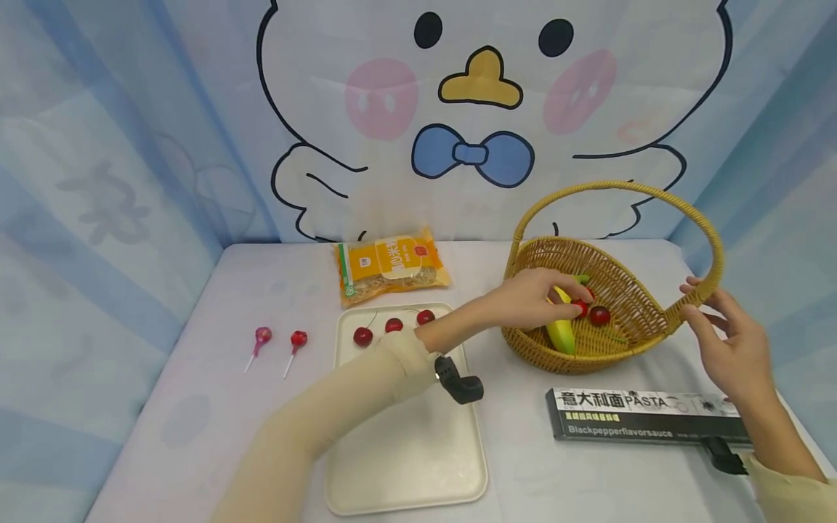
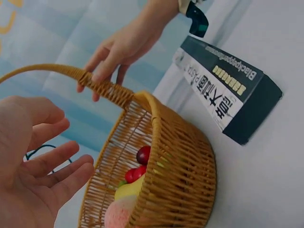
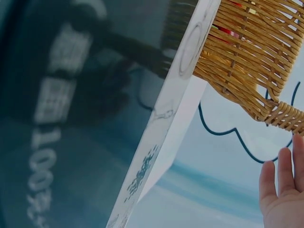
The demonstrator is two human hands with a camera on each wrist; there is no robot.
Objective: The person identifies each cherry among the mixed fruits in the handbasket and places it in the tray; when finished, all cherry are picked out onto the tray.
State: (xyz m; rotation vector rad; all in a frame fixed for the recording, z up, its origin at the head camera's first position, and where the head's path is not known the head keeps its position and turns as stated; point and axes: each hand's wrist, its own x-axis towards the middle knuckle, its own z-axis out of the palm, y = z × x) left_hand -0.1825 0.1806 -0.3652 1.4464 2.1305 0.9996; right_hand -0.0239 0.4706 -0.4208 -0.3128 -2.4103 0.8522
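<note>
A wicker basket (image 1: 644, 319) stands at the right of the table, tilted towards me, with a banana (image 1: 562, 333) and two cherries (image 1: 599, 315) in it. My left hand (image 1: 567, 294) reaches into the basket; its fingertips are just beside one cherry (image 1: 580, 308). In the left wrist view that hand (image 2: 52, 161) is spread with a bare palm above the basket (image 2: 180, 156). The straight fingers of my right hand (image 1: 696, 301) rest against the base of the basket handle (image 2: 102, 85). The right wrist view shows those fingers (image 3: 280, 190) below the handle (image 3: 285, 114).
A cream tray (image 1: 405, 436) in front of me carries three cherries (image 1: 394, 325) along its far edge. Two lollipops (image 1: 262, 335) lie to its left, and an orange snack bag (image 1: 391, 265) behind it. A black pasta box (image 1: 647, 415) lies near the basket's front.
</note>
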